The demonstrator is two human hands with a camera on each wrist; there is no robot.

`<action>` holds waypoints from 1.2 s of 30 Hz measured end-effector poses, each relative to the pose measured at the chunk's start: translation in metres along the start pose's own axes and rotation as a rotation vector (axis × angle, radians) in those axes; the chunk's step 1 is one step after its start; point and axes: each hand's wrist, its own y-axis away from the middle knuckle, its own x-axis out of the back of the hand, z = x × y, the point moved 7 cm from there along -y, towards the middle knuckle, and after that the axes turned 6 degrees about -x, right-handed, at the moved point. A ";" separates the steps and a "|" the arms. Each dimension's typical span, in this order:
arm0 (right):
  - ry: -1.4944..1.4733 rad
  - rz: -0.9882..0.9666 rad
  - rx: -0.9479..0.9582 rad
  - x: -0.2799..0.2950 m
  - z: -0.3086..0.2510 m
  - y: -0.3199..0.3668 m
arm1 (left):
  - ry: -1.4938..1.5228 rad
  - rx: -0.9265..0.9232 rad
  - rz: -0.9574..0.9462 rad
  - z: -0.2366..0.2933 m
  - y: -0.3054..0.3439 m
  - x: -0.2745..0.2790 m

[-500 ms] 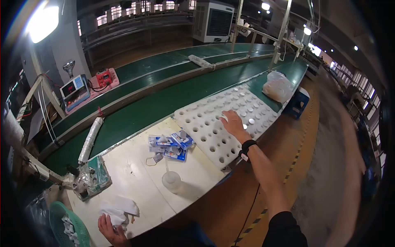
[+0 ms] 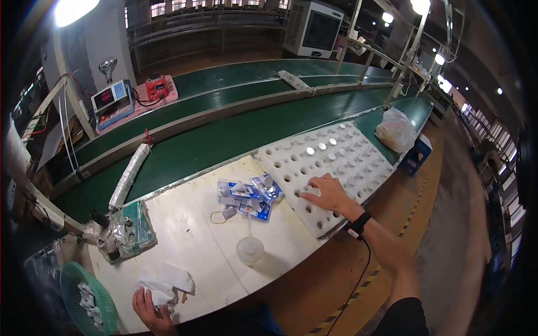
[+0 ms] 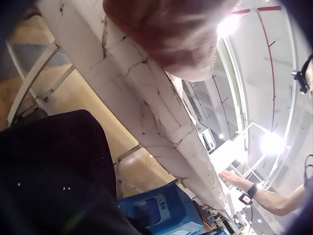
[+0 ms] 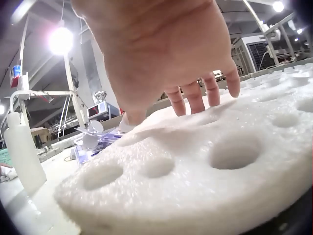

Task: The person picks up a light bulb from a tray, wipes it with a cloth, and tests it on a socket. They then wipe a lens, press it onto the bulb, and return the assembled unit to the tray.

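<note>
A white foam board [image 2: 291,168] with round holes lies on the table, white round pieces standing in many holes on its far and right parts. My right hand [image 2: 333,196] is over its near left part, fingers spread and palm down; the right wrist view shows the fingers [image 4: 195,98] reaching down to the foam [image 4: 186,191], with nothing seen held. My left hand [image 2: 152,315] rests at a crumpled white cloth [image 2: 159,285] by the near table edge, fingers loosely extended; in the left wrist view its palm [image 3: 171,39] shows, its fingertips hidden.
Blue-and-white packs [image 2: 246,196] lie left of the board, near a clear bottle [image 2: 250,250]. A plastic-covered fixture [image 2: 131,232] and a green basket [image 2: 106,305] are at the left. Beyond runs a green belt [image 2: 224,131]; a plastic bag [image 2: 395,131] lies at the right.
My right hand has moved nearer and left over the board, onto the part with bare holes. The head view has shifted a little. My left hand stays at the cloth.
</note>
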 end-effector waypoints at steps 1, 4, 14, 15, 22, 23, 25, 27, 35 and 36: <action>-0.065 -0.047 -0.049 0.000 0.012 0.001 | 0.009 0.000 0.003 -0.001 0.000 -0.001; -0.189 -0.136 -0.181 0.001 0.046 -0.022 | 0.017 0.004 -0.002 0.000 -0.002 -0.001; 0.291 0.226 -0.396 -0.047 0.072 -0.146 | 0.018 0.012 -0.015 0.002 -0.003 -0.001; 0.287 0.262 -0.403 -0.048 0.073 -0.148 | 0.016 0.015 -0.017 0.001 -0.002 -0.002; 0.356 0.351 -0.289 -0.042 0.069 -0.150 | 0.005 0.002 -0.018 0.001 -0.001 -0.003; 0.408 0.431 -0.307 -0.035 0.060 -0.146 | 0.004 0.006 -0.006 0.000 -0.001 -0.001; 0.282 0.381 -0.370 -0.041 0.070 -0.148 | 0.004 0.006 0.004 -0.001 0.000 0.000; 0.226 0.384 -0.356 -0.038 0.075 -0.148 | 0.003 0.008 0.007 -0.001 -0.001 0.000; 0.044 0.400 0.018 -0.033 0.009 -0.156 | -0.001 0.022 0.000 0.003 -0.004 -0.002; 0.072 0.331 0.083 -0.043 0.004 -0.159 | 0.009 0.015 -0.003 0.006 -0.007 -0.001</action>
